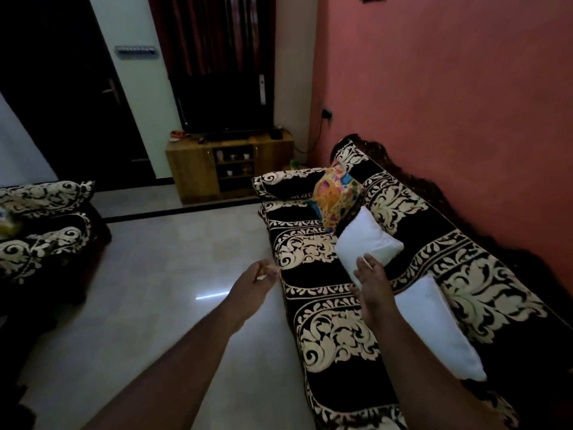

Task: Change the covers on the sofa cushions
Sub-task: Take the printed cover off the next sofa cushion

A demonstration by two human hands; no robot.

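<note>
Bare cushions: I see two white cushions without covers on the sofa, right of centre in the frame. The upper white cushion (367,243) leans tilted against the backrest; the lower white cushion (440,327) lies further down toward the lower right, also against the backrest.
Covered cushion: a multicoloured patterned cushion (336,197) stands just above the upper white one, at the far end of the seat, its lower corner close to the white cushion's top corner.
Right hand: my right hand (373,290) is stretched out over the seat, fingers straight and spread. Its fingertips overlap the lower edge of the upper white cushion; I cannot tell whether they touch it. The grip holds nothing.
Left hand: my left hand (252,288) hangs over the floor just left of the sofa's front edge, fingers loosely extended and slightly blurred, the grip spread and holding nothing.
Sofa: the sofa (335,333) runs from centre to lower right, draped in black cloth with cream floral scrolls, along the salmon-pink wall (449,103).
Floor: pale glossy tiles (173,274) fill the centre and lower left, with a thin bright reflection.
Second seat: an armchair (46,225) in the same black-and-cream cloth sits at the left edge.
Far end: a wooden TV cabinet (229,169) carries a dark television (223,103) at upper centre, dark red curtains (210,32) behind it and a dark door (71,97) at upper left.
</note>
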